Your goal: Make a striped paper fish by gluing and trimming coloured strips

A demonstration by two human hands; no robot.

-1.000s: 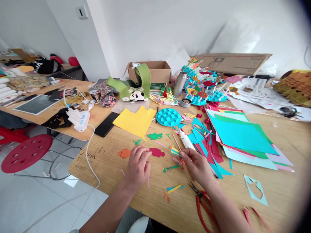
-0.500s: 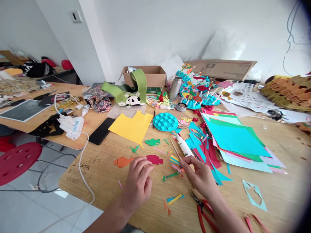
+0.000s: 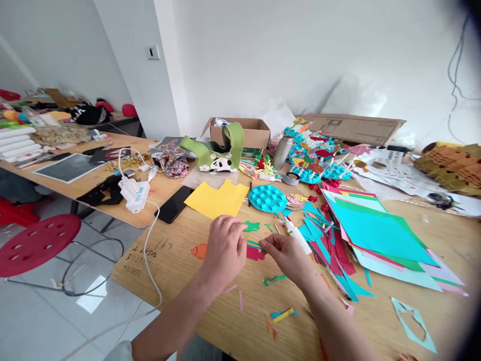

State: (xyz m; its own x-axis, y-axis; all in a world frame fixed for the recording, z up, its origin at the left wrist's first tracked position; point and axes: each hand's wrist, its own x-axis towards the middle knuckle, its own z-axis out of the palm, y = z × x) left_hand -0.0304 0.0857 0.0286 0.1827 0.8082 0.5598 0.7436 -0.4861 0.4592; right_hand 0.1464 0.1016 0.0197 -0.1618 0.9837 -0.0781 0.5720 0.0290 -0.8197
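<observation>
My right hand [image 3: 283,255] pinches a small bunch of yellow and blue paper strips [image 3: 254,243] between thumb and fingertips. My left hand [image 3: 226,243] hovers just left of the strips' ends, fingers bent and thumb apart; whether it touches them is hard to see. Under the strips lies a dark red paper fish [image 3: 256,253], partly covered. A green paper fish [image 3: 251,226] lies behind, and an orange paper fish [image 3: 197,250] is partly hidden by my left hand. A white glue bottle [image 3: 296,234] lies beyond my right hand.
Coloured paper sheets [image 3: 387,225] are stacked at right. Behind are a turquoise scaled disc [image 3: 267,198], yellow paper [image 3: 216,198], a metal flask [image 3: 283,151] and a panda bag [image 3: 221,163]. A phone [image 3: 174,204] and white power strip [image 3: 136,195] are at left.
My right hand has moved left and now holds the yellow and blue strips, which lay on the table before. My left hand is nearer to it. The view has shifted.
</observation>
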